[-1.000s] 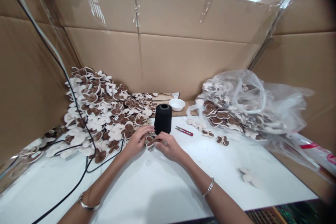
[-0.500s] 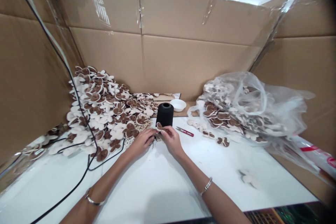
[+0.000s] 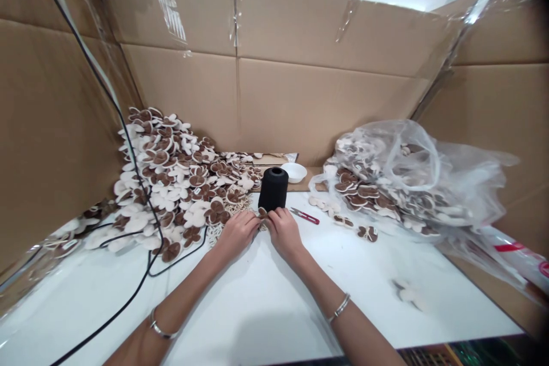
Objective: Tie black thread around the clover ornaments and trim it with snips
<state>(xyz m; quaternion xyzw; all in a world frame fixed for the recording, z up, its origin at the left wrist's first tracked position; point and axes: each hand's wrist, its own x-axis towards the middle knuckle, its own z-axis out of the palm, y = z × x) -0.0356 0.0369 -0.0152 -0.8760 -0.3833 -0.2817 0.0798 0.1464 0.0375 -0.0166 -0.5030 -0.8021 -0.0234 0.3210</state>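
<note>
Close together in front of a black thread cone (image 3: 273, 190), my left hand (image 3: 238, 233) and my right hand (image 3: 283, 233) pinch a small brown and cream flower-shaped fabric piece (image 3: 263, 218) between them. Fingers on both sides are curled and closed on it, hiding most of its shape. Just left of my left hand lie cream cords (image 3: 240, 204) at the foot of a heap of brown and white flower pieces (image 3: 167, 177). Red-handled thread snips (image 3: 305, 216) rest on the white table (image 3: 257, 309) to the right of my right hand.
A white bowl (image 3: 293, 172) stands behind the cone. At right, a clear plastic bag (image 3: 412, 166) holds more flower pieces; a piece with a cream bow (image 3: 368, 233) and a pale flower piece (image 3: 409, 295) lie nearer. Black cable (image 3: 146, 206) hangs at left. Cardboard walls (image 3: 317, 103) enclose the table.
My hands have drawn level and closer around the flower piece, with the right fingers now curled further over it. The whole view has shifted slightly.
</note>
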